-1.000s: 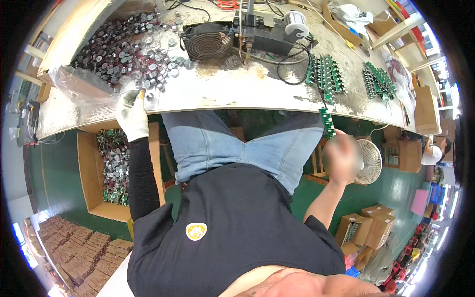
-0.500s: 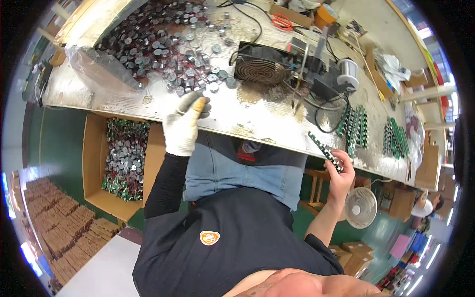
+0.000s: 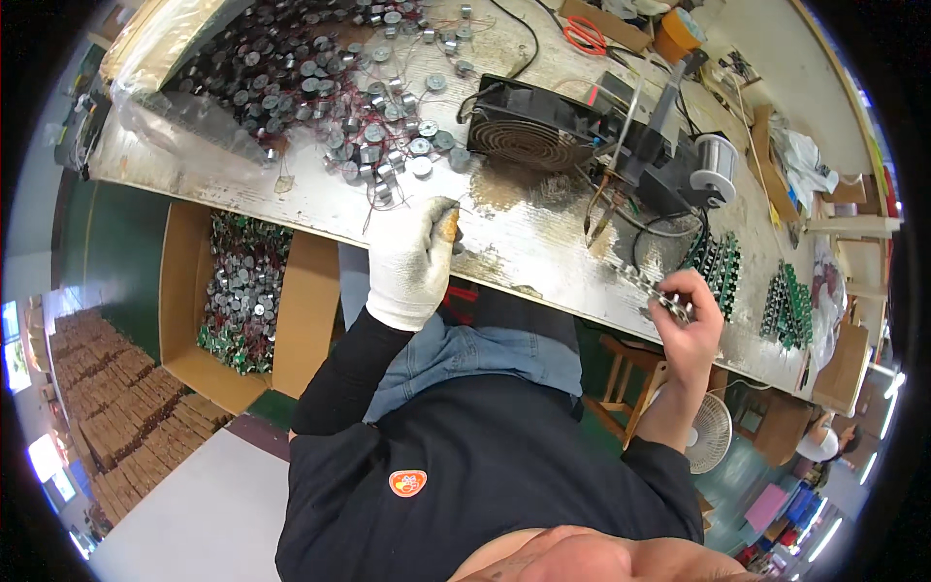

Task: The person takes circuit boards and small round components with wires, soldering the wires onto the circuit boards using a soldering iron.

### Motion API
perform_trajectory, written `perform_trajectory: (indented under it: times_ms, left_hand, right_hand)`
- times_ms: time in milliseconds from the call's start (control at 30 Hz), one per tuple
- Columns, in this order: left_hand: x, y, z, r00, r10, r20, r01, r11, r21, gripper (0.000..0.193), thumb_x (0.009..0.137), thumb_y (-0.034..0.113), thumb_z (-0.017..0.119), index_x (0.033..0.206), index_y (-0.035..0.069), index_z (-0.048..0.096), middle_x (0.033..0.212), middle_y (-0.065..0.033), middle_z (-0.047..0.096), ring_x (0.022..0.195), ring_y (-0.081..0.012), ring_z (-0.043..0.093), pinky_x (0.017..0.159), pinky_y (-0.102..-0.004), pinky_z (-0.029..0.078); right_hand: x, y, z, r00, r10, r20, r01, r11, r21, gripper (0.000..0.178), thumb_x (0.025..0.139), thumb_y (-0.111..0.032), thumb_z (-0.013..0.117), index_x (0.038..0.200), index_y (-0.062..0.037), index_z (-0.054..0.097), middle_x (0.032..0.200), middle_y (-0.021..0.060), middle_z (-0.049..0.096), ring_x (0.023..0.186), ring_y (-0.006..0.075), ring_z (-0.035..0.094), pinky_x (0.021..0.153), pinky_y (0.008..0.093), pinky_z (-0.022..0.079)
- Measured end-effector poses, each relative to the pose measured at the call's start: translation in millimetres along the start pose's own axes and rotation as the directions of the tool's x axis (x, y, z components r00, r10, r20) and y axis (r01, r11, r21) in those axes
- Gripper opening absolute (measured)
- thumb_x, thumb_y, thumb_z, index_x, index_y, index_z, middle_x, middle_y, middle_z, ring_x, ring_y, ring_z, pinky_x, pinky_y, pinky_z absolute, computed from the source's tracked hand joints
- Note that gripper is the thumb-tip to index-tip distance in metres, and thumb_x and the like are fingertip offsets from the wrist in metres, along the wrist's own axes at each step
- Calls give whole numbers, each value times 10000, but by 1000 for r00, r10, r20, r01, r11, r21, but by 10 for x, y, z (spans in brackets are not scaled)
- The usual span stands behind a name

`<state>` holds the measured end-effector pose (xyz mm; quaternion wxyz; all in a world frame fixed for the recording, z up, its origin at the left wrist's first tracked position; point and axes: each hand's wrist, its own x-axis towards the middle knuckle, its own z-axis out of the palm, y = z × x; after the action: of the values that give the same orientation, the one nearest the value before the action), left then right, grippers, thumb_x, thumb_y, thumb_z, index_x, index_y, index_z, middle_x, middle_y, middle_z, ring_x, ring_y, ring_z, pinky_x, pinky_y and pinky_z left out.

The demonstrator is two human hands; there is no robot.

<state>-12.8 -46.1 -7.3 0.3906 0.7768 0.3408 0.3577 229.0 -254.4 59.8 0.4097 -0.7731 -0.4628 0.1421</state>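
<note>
My left hand (image 3: 412, 267), in a white glove with a stained fingertip, is above the bench's front edge with its fingers curled together. A thin wire end seems to poke out by the fingertips; whatever is inside them is hidden. Just beyond lies a heap of small round metal motors (image 3: 373, 136) with fine red and dark wires. Bare, my right hand (image 3: 693, 325) pinches a narrow circuit board strip (image 3: 640, 281) by its near end. The strip slants up and left over the bench, below the tip of a soldering iron (image 3: 592, 218) held in a stand.
A black fan (image 3: 529, 131) stands mid-bench, with a solder wire spool (image 3: 715, 165) to its right. Green board strips (image 3: 716, 267) and another stack (image 3: 787, 306) lie at right. Below left, a cardboard box (image 3: 184, 320) holds motors and boards. Red-handled scissors (image 3: 584, 35) lie far back.
My left hand has drawn back from the motor heap and shifted right, fingers curled. My right hand has moved slightly right, and the strip has turned so a paler, silvery side shows.
</note>
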Motion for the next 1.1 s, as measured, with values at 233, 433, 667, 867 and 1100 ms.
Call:
perform_trajectory:
  times_ms: [233,433,667,867,1100]
  left_hand:
    - [-17,-137,118,995,82,52,-86,992,88,138,930,50,548,1020,-50,577,736,-78,623,563,-97,588,513,-217,464]
    - [-141,233,323,935,-257,245,333,872,-359,204,964,146,519,1043,-38,558,902,-93,660,644,-84,576,589,-190,464]
    - [-7,287,391,668,-398,629,743,409,-530,348,939,205,561,1127,-83,506,963,-163,638,814,-188,645,738,-292,535]
    - [-14,283,461,712,-406,573,700,475,-533,276,934,163,578,1093,-60,548,948,-137,649,823,-179,649,734,-286,537]
    - [46,227,346,886,326,330,-390,908,152,230,814,28,637,1044,29,614,875,-140,655,751,-266,651,660,-322,504]
  right_hand:
    - [36,-83,16,999,31,-20,-27,986,164,190,671,46,690,838,-2,612,795,43,567,722,123,518,630,238,400]
    - [30,135,198,1000,-7,-28,11,988,154,210,714,-10,702,908,7,622,814,26,514,665,113,456,582,231,373]
    - [-46,276,289,961,210,-178,-63,799,599,353,799,54,666,1129,26,542,969,37,606,865,96,584,763,229,471]
    - [-277,550,498,952,68,-297,54,922,383,299,752,65,693,1000,-13,544,1017,81,594,878,128,559,778,251,451]
    - [-480,514,536,934,-16,-358,-30,992,-123,232,703,-11,722,874,-31,567,855,86,595,772,231,571,698,316,447]
